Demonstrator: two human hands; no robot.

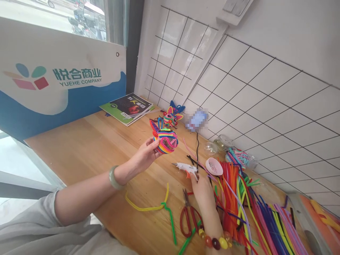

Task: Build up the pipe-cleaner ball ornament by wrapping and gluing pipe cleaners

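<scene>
The rainbow toy (168, 144), round with fuzzy stripes, is up over the table, behind the glue gun (184, 167) and a bit to its left. The left hand (147, 151) pinches it between thumb and fingers. The right hand (204, 193) holds the glue gun by its handle, and the nose points left. The table (79, 141) is smooth, light brown wood. Just right of the glue gun sits a small pink bowl (216, 172) with tiny bits inside. In front of the gun lie red-handled scissors (186, 204), and to their left a yellow fuzzy stick (146, 209) touches a green one (172, 226). Right of the gun is a big, messy heap of orange fuzzy sticks (230, 198). Behind the gun, near the wall, is a second fuzzy toy (170, 119) with pointy ears. Far behind it to the left are some booklets (127, 109). The wall (239, 85), behind the gun, is white with black lines. A blue and white board (92, 102) stands far left of the gun, below a bright window (53, 21).
</scene>
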